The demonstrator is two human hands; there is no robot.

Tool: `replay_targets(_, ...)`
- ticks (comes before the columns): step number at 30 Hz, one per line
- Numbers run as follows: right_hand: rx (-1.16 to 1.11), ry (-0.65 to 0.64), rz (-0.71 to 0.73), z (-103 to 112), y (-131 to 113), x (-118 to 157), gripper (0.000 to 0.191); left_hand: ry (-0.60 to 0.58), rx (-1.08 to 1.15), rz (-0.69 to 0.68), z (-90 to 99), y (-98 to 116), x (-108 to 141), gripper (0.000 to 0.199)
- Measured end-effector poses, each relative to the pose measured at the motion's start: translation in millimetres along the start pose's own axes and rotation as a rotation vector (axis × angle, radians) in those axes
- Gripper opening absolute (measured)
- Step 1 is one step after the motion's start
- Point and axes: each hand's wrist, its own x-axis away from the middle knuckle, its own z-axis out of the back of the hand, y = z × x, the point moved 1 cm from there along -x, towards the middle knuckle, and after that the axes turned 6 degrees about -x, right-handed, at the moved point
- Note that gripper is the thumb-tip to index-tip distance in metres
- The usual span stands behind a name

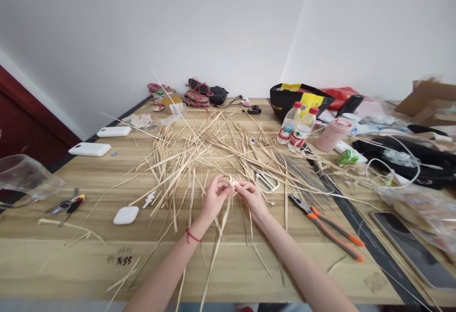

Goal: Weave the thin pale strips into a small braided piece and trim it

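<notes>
Straw piece [232, 182], axis unclear: your left hand [215, 197] pinches its left side, your right hand [254, 200] its right; pale strip [218, 241] trails from it toward you.

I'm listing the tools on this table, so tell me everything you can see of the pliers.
The pliers have a dark, metal-looking head and two long handles in orange and grey, spread apart. They lie on the wooden table, head pointing away and leftward, handle ends toward the near right, close to a dark strip. Pale strips lie near the head; whether any touches it is unclear. The right hand is not touching them.
</notes>
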Motion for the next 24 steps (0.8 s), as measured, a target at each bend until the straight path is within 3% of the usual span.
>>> replay_targets(7, -0.001, -0.075, -0.023, -2, -1, 2, 0.017, -0.018, 0.053, 0.014, 1.7, 2, -1, 0.034)
replay_targets(16, 0.016, -0.177, -0.08, -2, -9, 1, 0.026, -0.282, 0.031, 0.108, 13.1, 6, -6, 0.032)
replay_targets(20, -0.001, -0.155, -0.067, -3, -8, 3, 0.024, -0.321, 0.005, 0.114, 14.1, 6, -7, 0.033)
replay_targets(24, -0.127, -0.117, -0.089, -4, -3, 2, 0.021, -0.35, 0.021, 0.111, 9.5, 4, -5, 0.046)
